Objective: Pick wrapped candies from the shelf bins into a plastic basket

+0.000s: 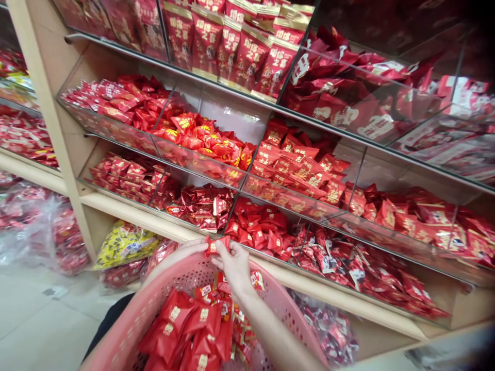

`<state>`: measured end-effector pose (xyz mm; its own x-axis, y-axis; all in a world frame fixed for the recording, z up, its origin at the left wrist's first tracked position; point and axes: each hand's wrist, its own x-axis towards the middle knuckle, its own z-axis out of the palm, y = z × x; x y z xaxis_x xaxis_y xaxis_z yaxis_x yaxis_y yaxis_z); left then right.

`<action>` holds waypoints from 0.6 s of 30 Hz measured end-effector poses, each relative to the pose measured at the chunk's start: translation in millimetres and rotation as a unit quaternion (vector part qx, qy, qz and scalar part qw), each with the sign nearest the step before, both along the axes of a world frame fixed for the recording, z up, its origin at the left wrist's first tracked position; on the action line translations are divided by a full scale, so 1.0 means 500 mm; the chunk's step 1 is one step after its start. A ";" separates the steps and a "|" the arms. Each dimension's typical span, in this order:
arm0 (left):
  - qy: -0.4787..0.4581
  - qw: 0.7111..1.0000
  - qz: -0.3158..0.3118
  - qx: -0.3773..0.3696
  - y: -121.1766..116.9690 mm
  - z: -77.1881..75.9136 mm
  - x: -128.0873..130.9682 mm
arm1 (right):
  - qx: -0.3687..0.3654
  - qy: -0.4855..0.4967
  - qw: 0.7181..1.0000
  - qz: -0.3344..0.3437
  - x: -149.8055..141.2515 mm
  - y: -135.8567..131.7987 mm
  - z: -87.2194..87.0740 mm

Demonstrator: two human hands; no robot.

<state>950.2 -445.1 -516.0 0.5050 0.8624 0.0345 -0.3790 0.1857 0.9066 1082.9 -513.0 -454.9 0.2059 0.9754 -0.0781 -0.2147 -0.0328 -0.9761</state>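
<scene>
A small red candy packet (212, 247) with gold print is held up between my two hands, just over the far rim of a pink perforated plastic basket (133, 317). My left hand (195, 248) pinches the packet's left side. From the right, the thumb and fingers of my right hand (234, 262) close on its other end. Inside the basket lie larger red packets (174, 317) with gold characters, and smaller red and white packets sit to their right, partly covered by my right forearm.
Tilted wooden shelves (131, 214) with clear dividers hold heaps of red wrapped sweets (259, 226) right beyond my hands. Upright red and gold bags (247, 56) stand higher up. A yellow bag (126, 245) and clear bags of sweets rest below, near the tiled floor (34, 309).
</scene>
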 end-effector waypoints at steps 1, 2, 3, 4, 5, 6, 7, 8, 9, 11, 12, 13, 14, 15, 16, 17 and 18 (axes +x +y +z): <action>-0.002 1.000 -0.014 -0.004 0.001 -0.003 -0.001 | -0.007 0.006 1.000 0.001 0.002 -0.002 0.000; -0.008 0.999 -0.031 -0.012 0.002 -0.006 -0.001 | -0.012 0.007 1.000 0.004 0.005 -0.004 0.001; -0.015 0.999 -0.048 -0.018 0.003 -0.011 0.000 | -0.014 0.003 1.000 0.007 0.009 -0.006 0.001; -0.020 0.998 -0.057 -0.018 0.004 -0.015 0.001 | -0.013 -0.007 1.000 0.008 0.013 -0.008 0.000; -0.022 0.998 -0.058 -0.018 0.004 -0.019 0.002 | -0.008 -0.020 1.000 0.008 0.017 -0.009 -0.001; -0.026 0.998 -0.056 -0.023 0.005 -0.022 0.002 | -0.002 -0.034 0.999 0.007 0.022 -0.011 -0.003; -0.030 0.998 -0.054 -0.033 0.005 -0.024 0.003 | 0.006 -0.046 0.999 0.004 0.026 -0.011 -0.005; -0.033 0.997 -0.054 -0.044 0.005 -0.025 0.003 | 0.012 -0.055 0.998 -0.002 0.030 -0.011 -0.008; -0.033 0.996 -0.054 -0.055 0.004 -0.025 0.003 | 0.015 -0.060 0.998 -0.011 0.033 -0.011 -0.011; -0.026 0.996 -0.055 -0.068 0.003 -0.020 0.002 | 0.014 -0.067 0.997 -0.028 0.039 -0.009 -0.015; -0.019 0.996 -0.055 -0.072 0.002 -0.016 0.001 | 0.013 -0.070 0.997 -0.035 0.040 -0.008 -0.016; -0.011 0.996 -0.049 -0.074 0.001 -0.012 0.001 | 0.013 -0.073 0.996 -0.040 0.042 -0.007 -0.017; -0.001 0.996 -0.045 -0.077 -0.001 -0.007 0.000 | 0.017 -0.077 0.996 -0.042 0.042 -0.006 -0.018; 0.006 0.996 -0.041 -0.080 -0.002 -0.003 0.000 | 0.022 -0.081 0.996 -0.043 0.043 -0.006 -0.018; 0.013 0.996 -0.035 -0.080 -0.004 0.002 0.000 | 0.026 -0.085 0.995 -0.044 0.043 -0.006 -0.019; 0.020 0.996 -0.025 -0.078 -0.006 0.006 0.001 | 0.030 -0.090 0.994 -0.045 0.044 -0.006 -0.020; 0.026 0.997 -0.015 -0.075 -0.008 0.010 0.001 | 0.032 -0.094 0.994 -0.045 0.045 -0.006 -0.020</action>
